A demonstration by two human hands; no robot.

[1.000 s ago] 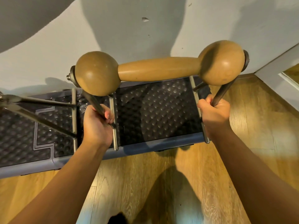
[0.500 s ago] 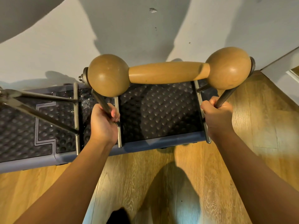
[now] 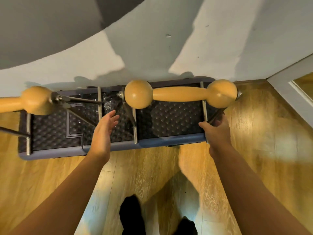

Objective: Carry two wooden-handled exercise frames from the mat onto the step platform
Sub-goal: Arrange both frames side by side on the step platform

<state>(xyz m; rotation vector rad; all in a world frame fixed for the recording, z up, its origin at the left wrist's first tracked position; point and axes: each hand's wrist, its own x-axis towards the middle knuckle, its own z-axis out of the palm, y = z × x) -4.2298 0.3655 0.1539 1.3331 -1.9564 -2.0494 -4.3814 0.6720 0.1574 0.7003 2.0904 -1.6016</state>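
Both frames on step platform; release under way.
Left hand fingers spread, empty; right hand loosely curled by right frame strut, grip unclear. Left frame alongside. Withdraw straight back, avoid nudging struts.

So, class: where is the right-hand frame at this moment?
In the head view it stands on the right half of the step platform against the wall, its wooden handle uppermost, beside the other frame, with both open hands just in front.

Single head view, wide-angle, looking steeply down and forward. Close over platform at mid-frame; wall fills the top, floor the bottom.
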